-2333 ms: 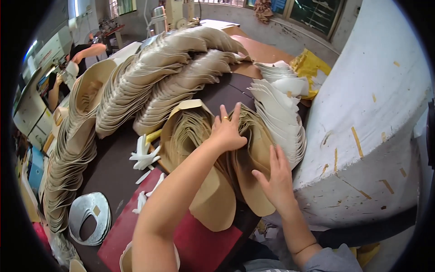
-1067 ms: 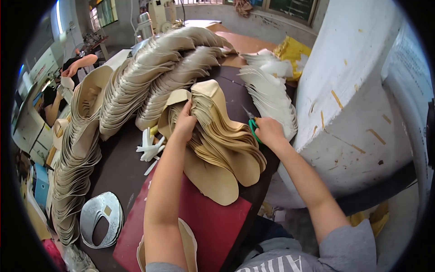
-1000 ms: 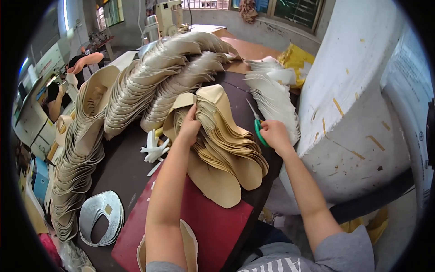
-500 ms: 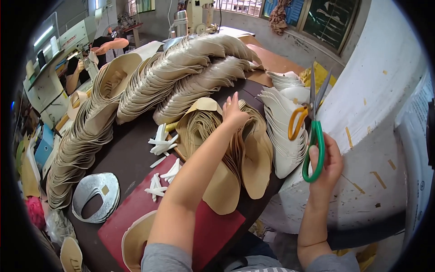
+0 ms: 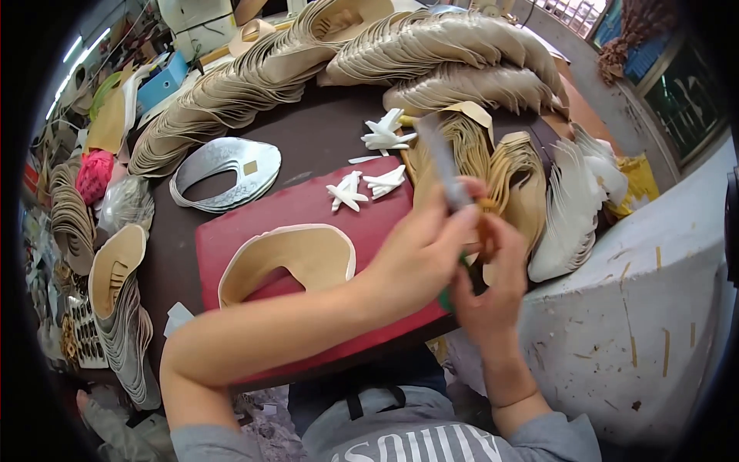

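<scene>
The scissors (image 5: 439, 158) have come in from the right to between both hands.
The right hand (image 5: 496, 285) grasps their handles; the left hand (image 5: 419, 258), nearer the blades, meets them around the pivot, blur hiding whether it pinches. Their long axis runs away from the body, blades aimed forward and slightly leftward. Left of the hands, a tan curved piece (image 5: 327, 245) lies on the red sheet (image 5: 215, 250); beyond the hands stand folded tan pieces (image 5: 517, 165).

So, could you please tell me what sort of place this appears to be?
It looks like a workshop, possibly for footwear: there are long rows of overlapping tan cut pieces, a red mat on the dark table, and scissors.
</scene>
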`<move>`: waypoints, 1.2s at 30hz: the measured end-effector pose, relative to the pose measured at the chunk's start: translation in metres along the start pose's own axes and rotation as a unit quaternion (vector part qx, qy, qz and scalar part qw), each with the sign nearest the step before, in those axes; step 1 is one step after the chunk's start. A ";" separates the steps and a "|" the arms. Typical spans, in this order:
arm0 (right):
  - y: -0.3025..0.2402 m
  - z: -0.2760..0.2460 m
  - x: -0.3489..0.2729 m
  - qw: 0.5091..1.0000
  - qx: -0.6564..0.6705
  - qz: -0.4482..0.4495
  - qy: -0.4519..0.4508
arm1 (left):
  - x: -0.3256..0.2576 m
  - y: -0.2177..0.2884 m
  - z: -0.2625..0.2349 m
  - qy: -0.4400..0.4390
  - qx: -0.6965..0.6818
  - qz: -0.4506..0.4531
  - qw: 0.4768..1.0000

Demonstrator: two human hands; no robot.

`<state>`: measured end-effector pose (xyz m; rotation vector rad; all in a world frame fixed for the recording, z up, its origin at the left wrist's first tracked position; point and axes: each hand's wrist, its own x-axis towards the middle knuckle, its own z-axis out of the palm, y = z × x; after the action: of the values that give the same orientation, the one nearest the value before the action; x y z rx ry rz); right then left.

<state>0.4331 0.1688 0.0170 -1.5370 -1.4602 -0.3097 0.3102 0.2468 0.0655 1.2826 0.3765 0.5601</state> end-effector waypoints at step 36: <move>-0.068 0.050 -0.086 0.848 0.280 0.296 -0.338 | -0.276 -0.037 -0.063 0.230 0.622 0.046 0.747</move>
<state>0.3314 0.1405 -0.0406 -1.5543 -1.3017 1.0407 0.0585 0.1286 0.0017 2.4599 1.2495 0.7299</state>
